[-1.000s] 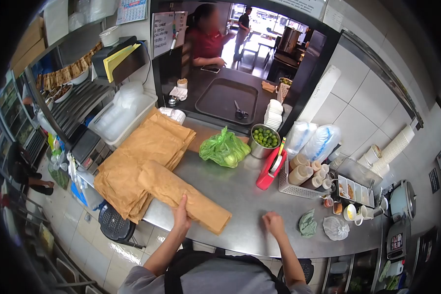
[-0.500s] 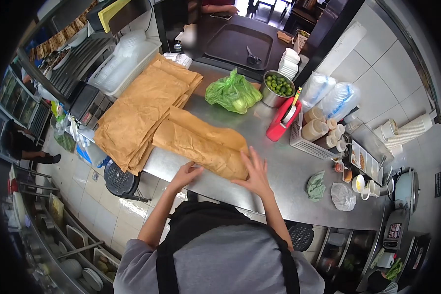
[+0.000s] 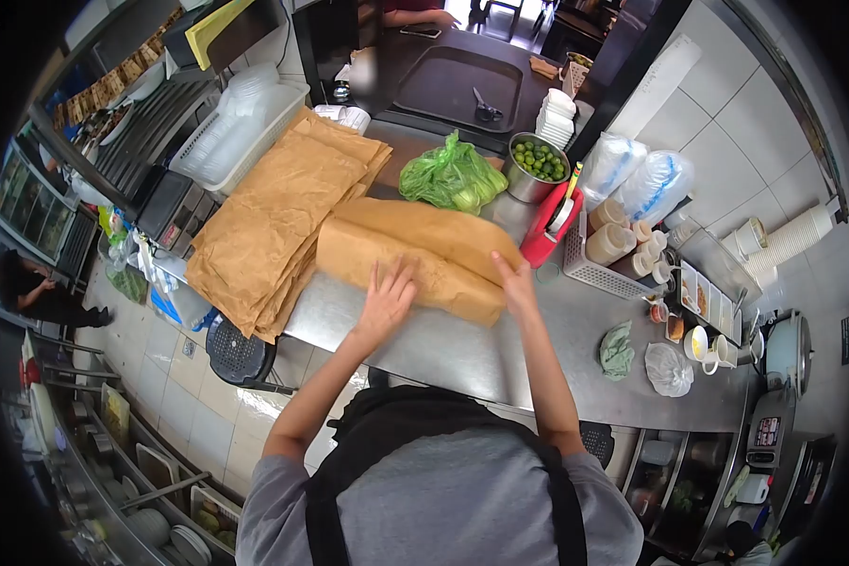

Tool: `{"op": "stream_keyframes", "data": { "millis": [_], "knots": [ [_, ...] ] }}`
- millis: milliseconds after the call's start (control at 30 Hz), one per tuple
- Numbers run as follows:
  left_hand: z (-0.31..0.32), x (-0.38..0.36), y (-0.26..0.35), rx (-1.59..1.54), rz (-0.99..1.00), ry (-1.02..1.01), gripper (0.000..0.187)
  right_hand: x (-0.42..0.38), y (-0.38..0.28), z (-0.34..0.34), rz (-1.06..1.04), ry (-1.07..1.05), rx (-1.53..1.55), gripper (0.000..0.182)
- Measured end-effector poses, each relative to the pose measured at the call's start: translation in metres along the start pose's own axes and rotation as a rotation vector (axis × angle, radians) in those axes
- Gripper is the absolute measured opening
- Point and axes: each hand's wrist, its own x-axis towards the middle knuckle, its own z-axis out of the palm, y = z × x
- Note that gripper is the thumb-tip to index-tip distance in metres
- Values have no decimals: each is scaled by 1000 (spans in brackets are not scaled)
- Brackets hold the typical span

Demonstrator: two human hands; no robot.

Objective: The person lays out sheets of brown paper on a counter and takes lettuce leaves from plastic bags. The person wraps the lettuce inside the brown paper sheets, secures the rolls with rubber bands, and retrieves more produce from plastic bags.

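A brown paper bag (image 3: 420, 247) lies lengthwise across the steel counter in front of me, with a crease along its length. My left hand (image 3: 388, 300) rests on its near side, fingers spread and holding nothing. At the bag's right end, my right hand (image 3: 516, 286) grips the edge, though part of its fingers is hidden. Left of this bag is a stack of flat brown paper bags (image 3: 264, 222), whose right side it partly covers. Just beyond the bag sits a green plastic bag of leafy vegetables (image 3: 453, 176).
A metal pot of green limes (image 3: 538, 160) and a red tape dispenser (image 3: 549, 226) stand at the back right. Farther right are a basket of sauce bottles (image 3: 608, 250), a green cloth (image 3: 617, 350) and a clear plastic bag (image 3: 670, 368). A black tray (image 3: 460, 80) holds scissors.
The paper bag has shifted right and away from me. My left hand has moved from the bag's near edge onto its side, while my right hand has closed on its right end.
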Motion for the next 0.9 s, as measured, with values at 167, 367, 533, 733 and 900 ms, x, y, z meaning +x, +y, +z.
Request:
{"op": "stream_keyframes", "data": {
  "millis": [167,367,533,733,900],
  "knots": [
    [-6,-13,13,-149,25,-70,63,-5,-26,-12,-54,-10,-74,33],
    [-40,26,20,-97,52,-49,63,6,-48,-17,-120,16,-78,32],
    [-27,-9,17,-140,130,-246,54,42,-45,-37,-177,128,-258,32],
    [-13,-51,16,-100,223,-138,45,46,-57,-26,-547,338,-646,38],
    [-18,-52,12,-245,235,-135,41,5,-76,2,-952,475,-1071,46]
  ]
}}
